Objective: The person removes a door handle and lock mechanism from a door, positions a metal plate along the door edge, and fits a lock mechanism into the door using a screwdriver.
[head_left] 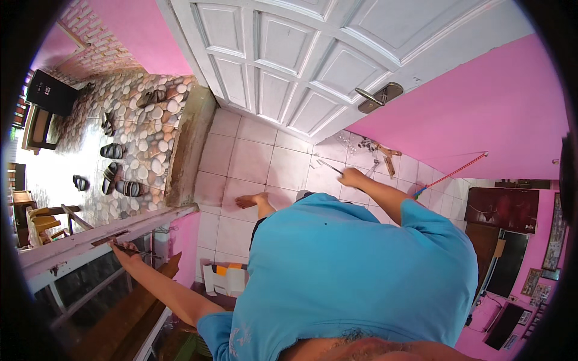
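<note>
My left hand (pixel 124 253) reaches out to the pale door frame (pixel 78 243) at the left. Its fingers are closed round a thin dark metal tool (pixel 144 253), whose exact kind I cannot make out, next to a brown, bare-wood patch in the frame. In my right hand (pixel 354 179), over the tiled floor, is a slim dark rod-like tool (pixel 329 165); the fist hides its grip. Beyond that hand lie several hand tools (pixel 386 159) with wooden handles and small metal parts (pixel 366 144) on the tiles.
A white panelled door (pixel 289 45) with a lever handle (pixel 379 97) stands open ahead. A red strip (pixel 454 174) leans by the pink wall. Near my foot sits a white-and-orange box (pixel 226 277). Past the raised threshold (pixel 191 141), several sandals (pixel 111 150) lie on pebble-patterned flooring.
</note>
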Demonstrator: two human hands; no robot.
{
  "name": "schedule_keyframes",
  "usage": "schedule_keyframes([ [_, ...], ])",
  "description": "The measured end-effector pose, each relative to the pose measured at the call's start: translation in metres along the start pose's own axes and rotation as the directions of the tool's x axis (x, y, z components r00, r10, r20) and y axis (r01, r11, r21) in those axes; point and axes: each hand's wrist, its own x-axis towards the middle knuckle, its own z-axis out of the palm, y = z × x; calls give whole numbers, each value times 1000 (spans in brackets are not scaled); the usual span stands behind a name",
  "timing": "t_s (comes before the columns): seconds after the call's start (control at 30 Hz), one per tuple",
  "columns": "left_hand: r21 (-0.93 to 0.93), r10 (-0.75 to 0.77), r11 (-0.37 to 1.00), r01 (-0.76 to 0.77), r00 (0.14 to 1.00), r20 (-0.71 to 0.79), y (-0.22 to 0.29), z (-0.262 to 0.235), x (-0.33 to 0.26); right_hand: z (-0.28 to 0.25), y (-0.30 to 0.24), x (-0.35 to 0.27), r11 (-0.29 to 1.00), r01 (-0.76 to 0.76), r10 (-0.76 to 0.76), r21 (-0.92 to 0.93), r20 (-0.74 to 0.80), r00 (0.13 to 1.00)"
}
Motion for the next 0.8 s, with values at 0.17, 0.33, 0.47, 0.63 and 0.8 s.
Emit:
schedule_keyframes([
  [0.17,56,-22,998,22,1000,-12,18,-60,3,-86,-248,62,825,538,-483,176,-275,831],
  [0.33,25,32,999,-29,989,-141,-13,46,-50,-121,-469,27,460,732,-777,503,-171,606],
  [0.47,-218,-5,976,-13,996,-84,-16,-9,-39,-74,-592,-40,441,605,-853,663,102,511],
  [0.63,-221,27,972,-83,969,-244,-12,17,-51,-41,-665,-57,356,543,-905,760,134,405],
  [0.8,-230,38,968,-99,966,-256,-8,22,-52,-34,-696,-63,296,442,-939,847,174,295],
])
